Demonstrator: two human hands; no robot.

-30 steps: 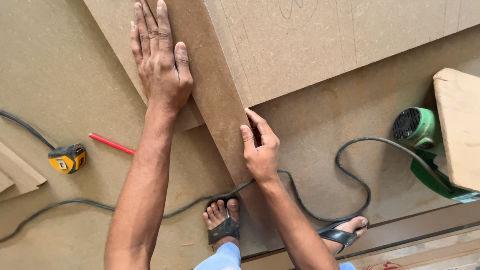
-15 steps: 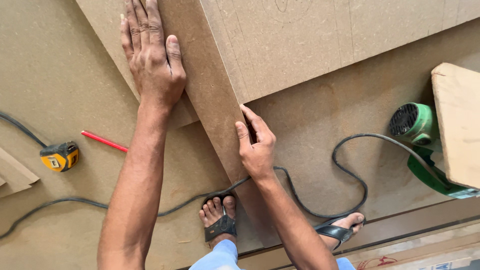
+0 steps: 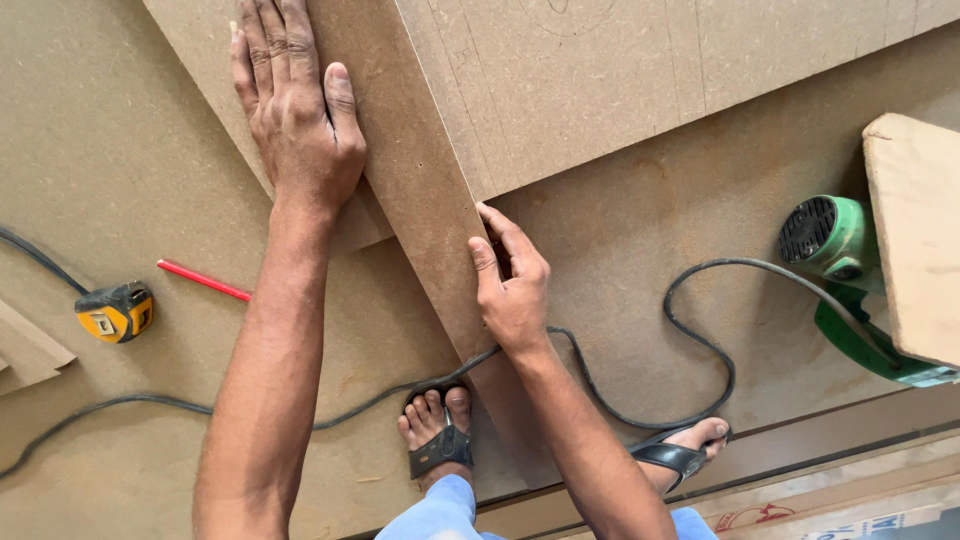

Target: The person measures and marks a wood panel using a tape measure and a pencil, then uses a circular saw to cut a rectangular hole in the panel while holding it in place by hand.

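Long fibreboard strip (image 3: 420,190) lies on floor sheet, against larger board (image 3: 620,90). Left hand (image 3: 300,120) flat, fingers spread, pressing. Right hand (image 3: 512,285) pinching strip edge. Likely stiff, light, dusty-slick; grip long edges.

The left hand (image 3: 300,120) lies flat, fingers stretched forward together, while the right hand (image 3: 512,285) curls, fingertips bent.

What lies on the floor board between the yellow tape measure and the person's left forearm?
A red pencil lies there, slanting between the tape measure and the left forearm, touching neither clearly. A black cable runs lower down. The head view shows it.
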